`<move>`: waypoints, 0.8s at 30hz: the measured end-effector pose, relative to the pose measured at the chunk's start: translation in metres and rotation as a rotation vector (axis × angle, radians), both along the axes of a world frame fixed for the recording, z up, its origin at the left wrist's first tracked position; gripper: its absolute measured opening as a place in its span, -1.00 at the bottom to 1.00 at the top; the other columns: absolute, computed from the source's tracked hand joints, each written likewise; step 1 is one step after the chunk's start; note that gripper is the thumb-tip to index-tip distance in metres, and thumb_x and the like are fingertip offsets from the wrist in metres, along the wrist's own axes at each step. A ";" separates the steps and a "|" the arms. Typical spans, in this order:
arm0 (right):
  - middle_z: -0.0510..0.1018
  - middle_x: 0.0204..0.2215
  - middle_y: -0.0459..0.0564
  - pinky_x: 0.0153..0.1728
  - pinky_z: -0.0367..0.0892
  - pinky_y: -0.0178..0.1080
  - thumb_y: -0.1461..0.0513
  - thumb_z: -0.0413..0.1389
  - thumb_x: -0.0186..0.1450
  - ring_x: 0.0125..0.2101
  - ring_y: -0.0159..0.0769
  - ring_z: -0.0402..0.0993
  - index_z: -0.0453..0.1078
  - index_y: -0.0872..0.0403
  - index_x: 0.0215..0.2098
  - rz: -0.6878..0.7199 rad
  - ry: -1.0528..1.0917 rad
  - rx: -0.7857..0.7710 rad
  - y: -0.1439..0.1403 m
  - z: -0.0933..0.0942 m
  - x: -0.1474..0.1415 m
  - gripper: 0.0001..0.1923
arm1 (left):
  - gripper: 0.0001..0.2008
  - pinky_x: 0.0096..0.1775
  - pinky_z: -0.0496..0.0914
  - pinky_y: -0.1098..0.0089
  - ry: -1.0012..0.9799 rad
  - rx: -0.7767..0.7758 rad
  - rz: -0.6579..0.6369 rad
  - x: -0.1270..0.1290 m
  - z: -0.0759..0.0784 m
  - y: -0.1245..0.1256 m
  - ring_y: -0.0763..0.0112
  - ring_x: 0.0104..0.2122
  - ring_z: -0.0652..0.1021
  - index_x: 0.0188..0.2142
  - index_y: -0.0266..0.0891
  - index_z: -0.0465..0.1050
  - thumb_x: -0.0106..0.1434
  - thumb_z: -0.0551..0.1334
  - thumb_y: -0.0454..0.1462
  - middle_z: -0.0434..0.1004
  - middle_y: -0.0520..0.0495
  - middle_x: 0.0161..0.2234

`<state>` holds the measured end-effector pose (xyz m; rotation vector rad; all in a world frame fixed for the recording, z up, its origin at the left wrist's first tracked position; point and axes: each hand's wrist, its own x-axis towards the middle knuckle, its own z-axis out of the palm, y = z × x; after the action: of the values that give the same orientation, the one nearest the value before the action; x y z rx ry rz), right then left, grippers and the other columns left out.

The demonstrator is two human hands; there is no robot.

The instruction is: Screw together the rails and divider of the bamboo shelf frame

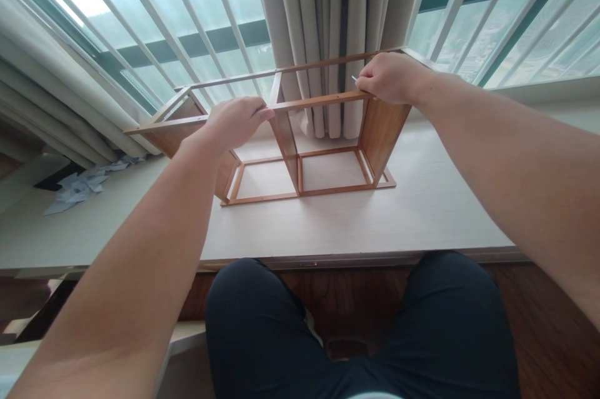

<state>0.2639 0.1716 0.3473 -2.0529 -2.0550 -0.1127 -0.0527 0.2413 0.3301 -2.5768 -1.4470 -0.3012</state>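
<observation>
Both hands gripping top front rail of a wooden shelf frame [300, 155] on a pale window ledge [422, 211].

Left hand [234, 121] closed over rail near centre divider; right hand [391, 79] closed on rail at right end panel, a small pale item poking from its fingers. Hands well apart. Beige curtain [328, 24] hangs behind; crumpled paper [82, 185] lies far left on ledge.

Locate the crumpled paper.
Head view, far left: the crumpled paper lies on the sill below the curtain, left of the wooden frame.
</observation>
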 end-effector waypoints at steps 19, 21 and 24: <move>0.53 -0.42 0.12 -0.26 0.24 -0.13 0.15 0.00 0.44 -0.29 -0.14 0.46 0.28 0.12 -0.54 0.004 -0.019 0.018 0.003 0.001 0.002 -0.61 | -0.59 -0.11 0.22 0.18 -0.034 -0.003 -0.008 0.001 0.000 -0.005 0.18 -0.19 0.39 -0.19 -0.09 0.45 0.47 -0.03 0.05 0.44 -0.08 -0.21; 0.56 -0.38 0.14 -0.25 0.24 -0.13 0.14 0.00 0.44 -0.25 -0.12 0.49 0.32 0.13 -0.51 -0.001 -0.030 0.013 0.003 0.002 0.002 -0.61 | -0.60 -0.10 0.21 0.19 -0.036 -0.004 -0.013 0.000 -0.001 -0.005 0.20 -0.19 0.38 -0.17 -0.09 0.46 0.47 -0.03 0.05 0.44 -0.06 -0.20; 0.60 -0.30 0.17 -0.21 0.25 -0.15 0.13 -0.02 0.46 -0.19 -0.09 0.51 0.39 0.18 -0.45 -0.004 -0.026 0.005 0.002 0.001 0.002 -0.61 | -0.61 -0.09 0.23 0.21 -0.038 -0.001 -0.002 0.000 -0.001 -0.004 0.19 -0.17 0.40 -0.17 -0.08 0.47 0.47 -0.02 0.05 0.43 -0.06 -0.22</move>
<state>0.2662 0.1740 0.3487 -2.0640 -2.0636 -0.1463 -0.0531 0.2372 0.3286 -2.5872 -1.4581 -0.3518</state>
